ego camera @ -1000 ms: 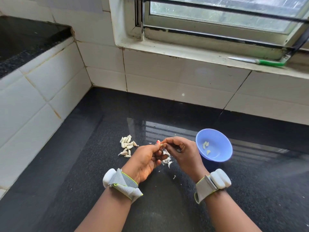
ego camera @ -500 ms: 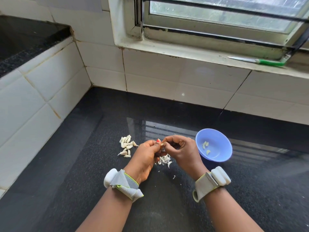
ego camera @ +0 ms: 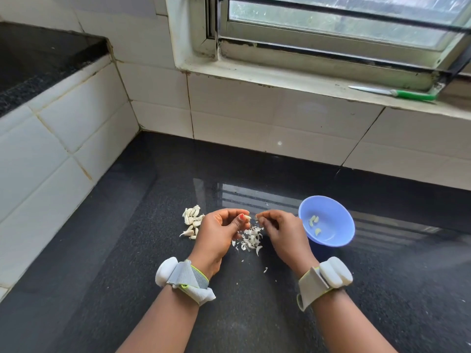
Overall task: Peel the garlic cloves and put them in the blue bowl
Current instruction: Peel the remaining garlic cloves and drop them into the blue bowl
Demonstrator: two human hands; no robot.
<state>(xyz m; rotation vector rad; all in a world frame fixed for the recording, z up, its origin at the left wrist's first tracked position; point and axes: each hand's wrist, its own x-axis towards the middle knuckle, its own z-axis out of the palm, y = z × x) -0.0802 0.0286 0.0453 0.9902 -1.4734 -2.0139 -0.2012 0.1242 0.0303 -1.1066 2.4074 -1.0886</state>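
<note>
Above a heap of papery garlic skins (ego camera: 251,238), my left hand (ego camera: 219,231) pinches a small garlic clove (ego camera: 248,217) between thumb and fingertips. A short gap away, my right hand (ego camera: 281,231) has its fingers curled and pinches a sliver of white skin (ego camera: 257,218) at their tips. The blue bowl (ego camera: 342,239) stands on the black counter just right of my right hand and holds three peeled cloves (ego camera: 314,220). A small pile of unpeeled cloves (ego camera: 192,220) lies on the counter left of my left hand.
A green-handled knife (ego camera: 397,93) lies on the window sill at the back right. White tiled walls close the counter (ego camera: 127,250) at the left and back. A raised black ledge (ego camera: 38,59) sits at the upper left. Both wrists wear white bands.
My hands, which were touching at the fingertips over the clove, have drawn slightly apart. The clove stays in my left hand, and a bit of skin came away with my right.
</note>
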